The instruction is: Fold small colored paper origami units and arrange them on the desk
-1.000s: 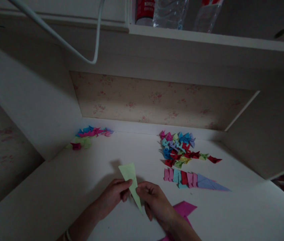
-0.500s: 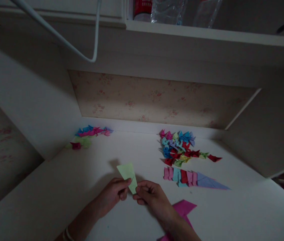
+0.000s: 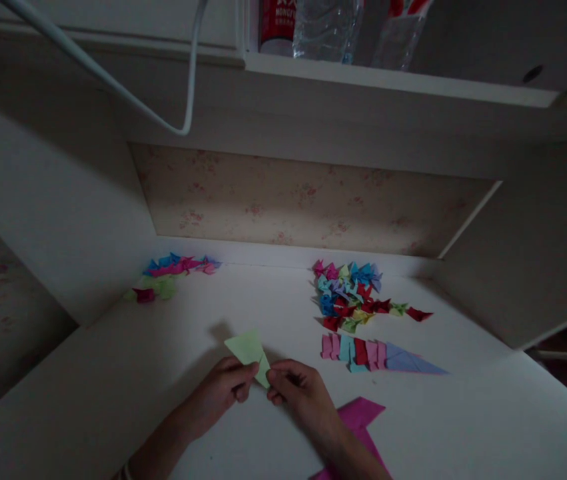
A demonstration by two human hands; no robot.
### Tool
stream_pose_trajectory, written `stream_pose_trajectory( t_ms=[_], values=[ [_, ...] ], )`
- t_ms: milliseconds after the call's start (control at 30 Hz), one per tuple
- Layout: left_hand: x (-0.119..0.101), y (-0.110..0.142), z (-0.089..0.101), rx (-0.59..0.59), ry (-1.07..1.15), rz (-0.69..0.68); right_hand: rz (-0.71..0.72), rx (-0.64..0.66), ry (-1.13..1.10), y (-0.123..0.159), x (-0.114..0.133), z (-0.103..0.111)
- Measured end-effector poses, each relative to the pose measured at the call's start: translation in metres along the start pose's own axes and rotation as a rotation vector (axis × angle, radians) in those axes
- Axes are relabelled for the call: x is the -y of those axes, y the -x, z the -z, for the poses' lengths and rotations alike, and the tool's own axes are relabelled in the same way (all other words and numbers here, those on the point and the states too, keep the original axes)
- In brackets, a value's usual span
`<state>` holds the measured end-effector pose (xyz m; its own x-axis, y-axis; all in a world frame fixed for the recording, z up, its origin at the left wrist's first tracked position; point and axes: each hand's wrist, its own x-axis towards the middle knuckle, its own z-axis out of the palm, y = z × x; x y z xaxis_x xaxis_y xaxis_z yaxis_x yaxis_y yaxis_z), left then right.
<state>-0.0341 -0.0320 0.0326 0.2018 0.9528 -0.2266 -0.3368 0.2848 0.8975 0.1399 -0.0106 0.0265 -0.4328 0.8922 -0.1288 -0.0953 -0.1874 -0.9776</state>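
Observation:
A light green paper piece stands tilted above the white desk, folded short with its wide end pointing up and left. My left hand pinches its lower edge from the left. My right hand pinches the same lower part from the right, fingers curled. Both hands are closed on the paper, close together near the desk's front middle.
A pink paper sheet lies under my right forearm. A row of folded strips and a lilac triangle lies to the right, behind it a heap of coloured folded pieces. Another small heap sits back left. Bottles stand on the shelf above.
The long green strip has been folded up, so its lower tip no longer hangs below my hands. Both hands stayed nearly in place while the view shifted slightly.

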Motion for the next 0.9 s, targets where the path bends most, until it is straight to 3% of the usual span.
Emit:
stream_pose_trajectory(
  t_ms=[133,233,433,500,600,700,800,900],
  values=[
    [-0.004,0.004,-0.001,0.013,-0.042,-0.002,0.102,-0.075,0.130,0.005,0.019,0.017],
    [-0.006,0.005,0.000,0.004,-0.091,0.048,0.139,-0.187,0.266,0.014,0.043,0.050],
    [-0.004,0.003,0.000,-0.028,-0.110,0.054,0.037,-0.273,0.496,0.044,0.089,0.163],
    [-0.004,0.002,-0.002,-0.048,-0.135,0.054,-0.023,-0.380,0.615,0.053,0.096,0.205],
    [-0.005,0.002,-0.005,-0.057,-0.164,0.055,-0.102,-0.448,0.719,0.061,0.095,0.260],
    [-0.004,0.002,-0.005,-0.054,-0.163,0.048,-0.122,-0.443,0.745,0.062,0.086,0.299],
    [-0.001,0.002,-0.003,-0.051,-0.154,0.031,-0.153,-0.403,0.722,0.061,0.078,0.319],
    [0.000,0.002,-0.002,-0.043,-0.140,0.024,-0.192,-0.361,0.709,0.059,0.075,0.326]
  ],
)
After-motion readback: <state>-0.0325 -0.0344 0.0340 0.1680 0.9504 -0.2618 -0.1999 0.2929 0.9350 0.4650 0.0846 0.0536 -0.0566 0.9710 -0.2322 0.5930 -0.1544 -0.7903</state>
